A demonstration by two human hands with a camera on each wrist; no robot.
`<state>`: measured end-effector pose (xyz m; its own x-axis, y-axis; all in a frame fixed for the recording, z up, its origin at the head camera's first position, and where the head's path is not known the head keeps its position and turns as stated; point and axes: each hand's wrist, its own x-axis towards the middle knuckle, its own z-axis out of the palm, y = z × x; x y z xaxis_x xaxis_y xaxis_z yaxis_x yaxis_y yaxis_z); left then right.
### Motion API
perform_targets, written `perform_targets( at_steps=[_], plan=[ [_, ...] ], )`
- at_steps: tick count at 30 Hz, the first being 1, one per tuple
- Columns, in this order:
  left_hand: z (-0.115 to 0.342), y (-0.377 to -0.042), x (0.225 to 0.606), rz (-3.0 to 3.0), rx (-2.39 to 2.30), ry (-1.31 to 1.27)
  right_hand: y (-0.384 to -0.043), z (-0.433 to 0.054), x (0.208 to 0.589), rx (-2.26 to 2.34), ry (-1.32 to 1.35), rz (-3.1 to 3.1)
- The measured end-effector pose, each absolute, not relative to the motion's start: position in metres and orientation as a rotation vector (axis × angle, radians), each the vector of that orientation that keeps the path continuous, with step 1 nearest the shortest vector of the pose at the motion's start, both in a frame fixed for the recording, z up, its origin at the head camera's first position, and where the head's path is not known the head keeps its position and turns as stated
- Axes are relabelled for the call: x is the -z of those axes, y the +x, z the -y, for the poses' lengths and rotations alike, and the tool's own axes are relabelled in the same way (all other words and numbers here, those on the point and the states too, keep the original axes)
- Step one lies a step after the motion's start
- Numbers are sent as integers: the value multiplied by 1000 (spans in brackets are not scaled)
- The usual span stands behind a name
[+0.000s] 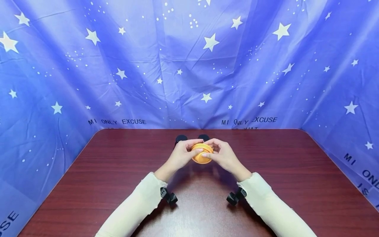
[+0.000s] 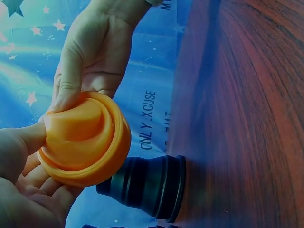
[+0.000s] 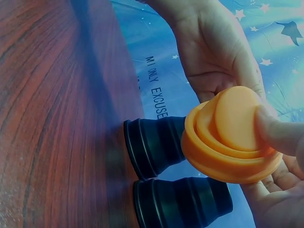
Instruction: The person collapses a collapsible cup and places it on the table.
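An orange collapsible cup [image 1: 204, 160], round and with ringed folds, is held between both hands above the table. My left hand [image 1: 180, 155] grips its left side, thumb on the face and fingers round the rim. On the other side my right hand [image 1: 224, 154] grips it the same way. In the left wrist view the orange cup [image 2: 80, 137] has its middle pushed in unevenly, the base tilted within the rings. The right wrist view also shows this tilted base on the orange cup [image 3: 237, 118].
Just behind the hands, two black ribbed cups [image 3: 154, 147] stand side by side on the dark red wooden table [image 1: 133, 148], wide ends down. A blue curtain with stars [image 1: 183, 65] surrounds the table's back and sides. A small black camera sits at each wrist.
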<state>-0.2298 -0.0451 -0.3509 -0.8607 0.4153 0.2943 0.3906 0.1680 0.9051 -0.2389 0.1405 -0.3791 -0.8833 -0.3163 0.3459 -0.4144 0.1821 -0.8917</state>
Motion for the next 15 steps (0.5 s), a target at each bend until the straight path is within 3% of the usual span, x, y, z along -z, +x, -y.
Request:
perform_targets(
  at_steps=[15],
  plan=[
    [44, -249, 372, -2243, -2100, 676, -239, -141, 375, -1972, 640, 2156]
  ],
)
